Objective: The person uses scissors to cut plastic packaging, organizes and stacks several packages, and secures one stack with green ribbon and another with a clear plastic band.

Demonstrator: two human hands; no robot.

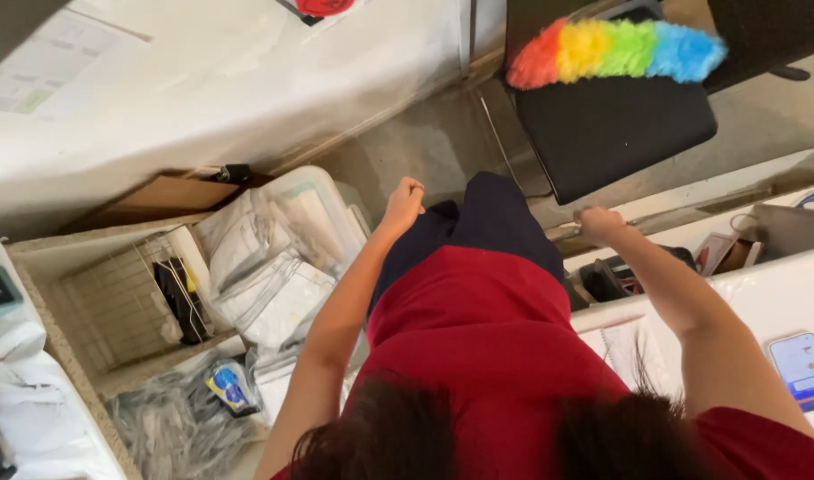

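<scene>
Head view, looking straight down past red shirt [487, 338] and dark trousers [478, 222].

Right hand [598, 224], right of centre: fingers curled shut, knuckles up, apparently closed around something thin near the edge of the cluttered white desk [780, 293]; too small to tell what is gripped, if anything.

Left hand [404, 200], just left of centre: loose fist, empty, hanging in air above grey floor [425, 142].

Fluffy rainbow-coloured feather duster [616, 52], top right of frame: lying across the back edge of the black padded chair seat [616, 124], long axis roughly horizontal in frame, red end left, blue end right. Handle not visible.

Duster above the right hand in frame, slightly right, black seat between the two. Well apart from both hands; right hand clearly nearer, left farther and offset toward frame left.

Lower left: clear plastic bin of bagged white papers [273, 258], wire rack [113, 302] in a pale open compartment. Lower right: smartphone with lit blue screen [802, 369] flat on desk.
</scene>
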